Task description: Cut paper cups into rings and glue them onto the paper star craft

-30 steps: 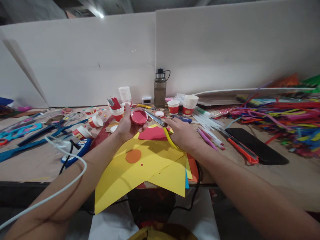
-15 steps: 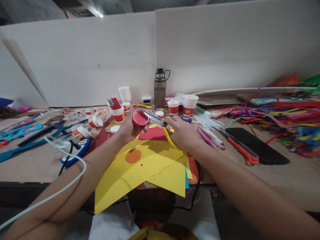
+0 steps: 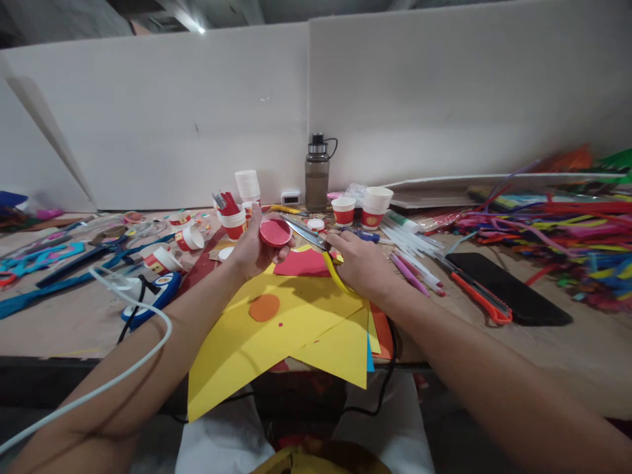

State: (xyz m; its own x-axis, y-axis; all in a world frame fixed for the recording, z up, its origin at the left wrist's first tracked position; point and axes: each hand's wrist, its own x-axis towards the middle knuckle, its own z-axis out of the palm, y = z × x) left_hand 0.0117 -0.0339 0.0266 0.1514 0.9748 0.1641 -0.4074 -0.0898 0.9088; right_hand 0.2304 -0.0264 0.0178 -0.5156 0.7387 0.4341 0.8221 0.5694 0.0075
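My left hand (image 3: 253, 250) is closed around what looks like a small paper cup (image 3: 276, 232), its round red end turned up toward me. In my right hand (image 3: 359, 262) is a pair of scissors (image 3: 307, 233) with metal blades and yellow handles. Its blades point left, their tips near the cup's far right edge. Below both hands lie yellow paper sheets (image 3: 237, 355), a piece of red paper (image 3: 302, 264) and an orange paper disc (image 3: 264, 307). The cup's side is mostly hidden by my fingers.
Behind my hands stand a water bottle (image 3: 316, 178), a cup with red sticks (image 3: 233, 225) and stacked paper cups (image 3: 377, 207). To the right lie a utility knife (image 3: 484, 299), a black phone (image 3: 523, 296) and colourful strips (image 3: 567, 243). A white cable (image 3: 162, 342) crosses my left forearm.
The cup has tilted slightly in my left hand and moved a little left, so the gap to the scissor tips looks a bit wider. My right hand has barely moved.
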